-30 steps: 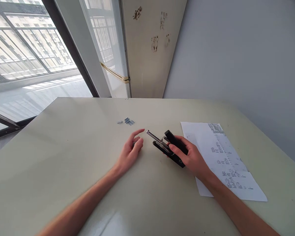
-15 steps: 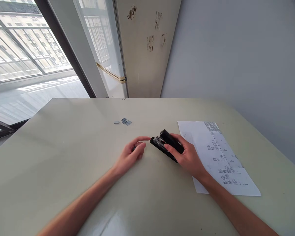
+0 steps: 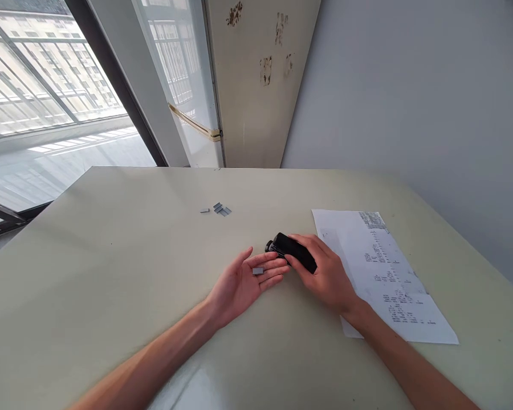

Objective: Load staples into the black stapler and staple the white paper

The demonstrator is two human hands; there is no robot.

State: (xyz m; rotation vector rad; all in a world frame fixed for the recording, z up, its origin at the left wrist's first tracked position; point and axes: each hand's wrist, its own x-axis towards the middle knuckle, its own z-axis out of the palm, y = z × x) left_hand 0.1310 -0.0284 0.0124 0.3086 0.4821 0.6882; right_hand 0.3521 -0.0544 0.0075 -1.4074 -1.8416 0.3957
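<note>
My left hand [image 3: 244, 283] is turned palm up with its fingers stretched out. A small grey strip of staples [image 3: 257, 271] lies loose on those fingers. In my right hand [image 3: 325, 272] is a black stapler [image 3: 297, 250], gripped around its upper arm with the thumb on the near side. Its front end points left and away from me, beside my left fingertips. The left fingers partly hide the stapler's lower part. Whether the fingertips touch it I cannot tell.
Several grey staple strips [image 3: 222, 209] lie farther back on the pale table [image 3: 154, 256], one apart from the others. A printed sheet of paper [image 3: 385, 273] lies at the right, partly under my right forearm. A cabinet-like door [image 3: 256, 114] and a wall stand behind.
My left hand has turned palm up and uncurled, baring the staple strip, and moved slightly right. The stapler's upper arm has come down closer to its base; the right hand keeps its grip.
</note>
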